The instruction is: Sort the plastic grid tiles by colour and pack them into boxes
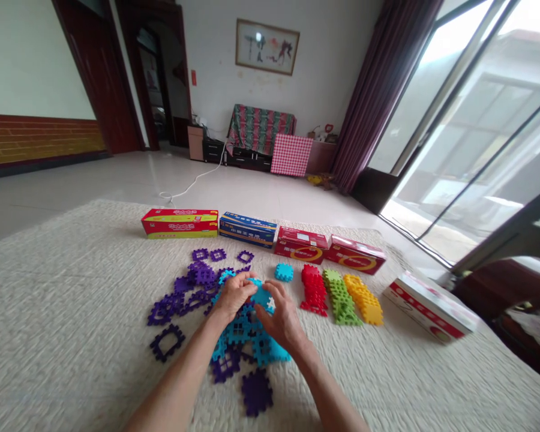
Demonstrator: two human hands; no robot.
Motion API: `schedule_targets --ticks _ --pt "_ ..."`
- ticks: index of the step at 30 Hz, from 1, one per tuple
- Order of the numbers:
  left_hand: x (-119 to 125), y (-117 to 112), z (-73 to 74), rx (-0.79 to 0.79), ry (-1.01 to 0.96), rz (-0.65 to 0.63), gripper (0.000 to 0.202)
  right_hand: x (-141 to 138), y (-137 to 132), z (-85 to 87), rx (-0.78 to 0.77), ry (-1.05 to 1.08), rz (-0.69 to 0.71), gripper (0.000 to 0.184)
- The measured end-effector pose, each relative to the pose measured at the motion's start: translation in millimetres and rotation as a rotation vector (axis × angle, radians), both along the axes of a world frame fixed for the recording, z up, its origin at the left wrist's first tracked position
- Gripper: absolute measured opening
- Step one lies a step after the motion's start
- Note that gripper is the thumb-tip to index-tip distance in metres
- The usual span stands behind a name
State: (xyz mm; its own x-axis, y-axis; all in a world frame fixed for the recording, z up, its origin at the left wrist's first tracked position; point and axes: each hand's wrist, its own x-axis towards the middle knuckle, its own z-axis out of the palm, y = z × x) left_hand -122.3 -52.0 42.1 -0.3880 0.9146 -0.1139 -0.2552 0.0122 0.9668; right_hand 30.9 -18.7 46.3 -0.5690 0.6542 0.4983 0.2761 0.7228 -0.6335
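Note:
My left hand [233,295] and my right hand [282,318] meet over a heap of blue waffle-block tiles [247,336] on a cream carpet [72,312]. Both hands pinch the same blue tile [261,294] between thumb and fingers, lifted slightly above the heap. Purple tiles [193,288] lie scattered to the left and in front of the heap. A single blue tile [284,272] sits just beyond my hands. Neat rows of red tiles [314,291], green tiles [341,297] and yellow tiles [364,298] lie to the right.
Several long boxes line the carpet's far edge: a red and yellow one [180,222], a blue one [247,229], two red ones [330,249]. A white and red box [432,306] lies at the right. Glass doors [477,150] stand beyond it.

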Motion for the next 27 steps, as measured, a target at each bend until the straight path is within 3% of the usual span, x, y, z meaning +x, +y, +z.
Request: schedule_targets --ticks 5,9,13,18,23,27 --pt "5.1 1.6 -0.2 -0.021 0.149 -0.044 0.040 5.6 13.2 4.0 -0.001 -0.187 0.045 0.042" --pt "-2.8 2.0 0.2 -0.025 0.311 0.075 0.037 10.5 44.0 8.8 0.123 -0.292 -0.028 0.041" --pt "-17.7 0.3 3.6 -0.042 0.291 0.173 0.038 16.0 82.7 12.6 0.212 -0.411 -0.163 0.038" --pt "-31.1 -4.3 10.7 -0.036 0.228 0.234 0.039 18.7 111.2 7.3 0.289 -0.499 -0.191 0.036" --pt "-44.9 -7.6 8.9 -0.047 0.235 0.323 0.040 17.9 105.4 0.6 0.344 -0.372 -0.190 0.039" --pt "-59.6 -11.2 4.1 -0.081 0.438 0.365 0.037 12.7 80.2 -4.2 0.305 -0.217 -0.079 0.031"
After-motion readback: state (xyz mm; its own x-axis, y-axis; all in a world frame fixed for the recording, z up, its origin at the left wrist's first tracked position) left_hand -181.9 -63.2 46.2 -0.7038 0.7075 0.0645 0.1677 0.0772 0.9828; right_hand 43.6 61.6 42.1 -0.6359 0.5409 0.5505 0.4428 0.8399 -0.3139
